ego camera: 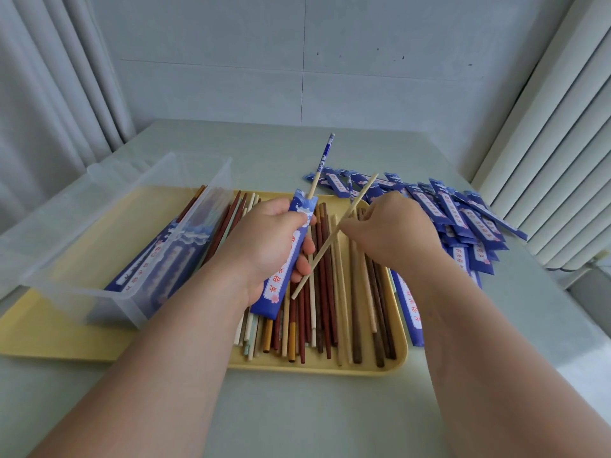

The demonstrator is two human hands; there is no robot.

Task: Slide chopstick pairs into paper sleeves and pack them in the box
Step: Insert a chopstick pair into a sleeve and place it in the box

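My left hand (264,246) grips a blue paper sleeve (287,259) above the tray. One chopstick with a blue-patterned top (322,163) sticks out of the sleeve's open end. My right hand (393,229) pinches a plain pale chopstick (334,238) that slants across, its lower tip near the sleeve. Several loose chopsticks (330,292) in brown, red and pale tones lie on the yellow tray (330,370). A clear plastic box (109,233) stands on the tray's left part and holds several filled sleeves (155,259).
A heap of empty blue sleeves (456,213) lies on the table to the right of the tray, one sleeve (411,309) along the tray's right edge. Curtains hang at left, and a ribbed radiator (558,160) stands at right.
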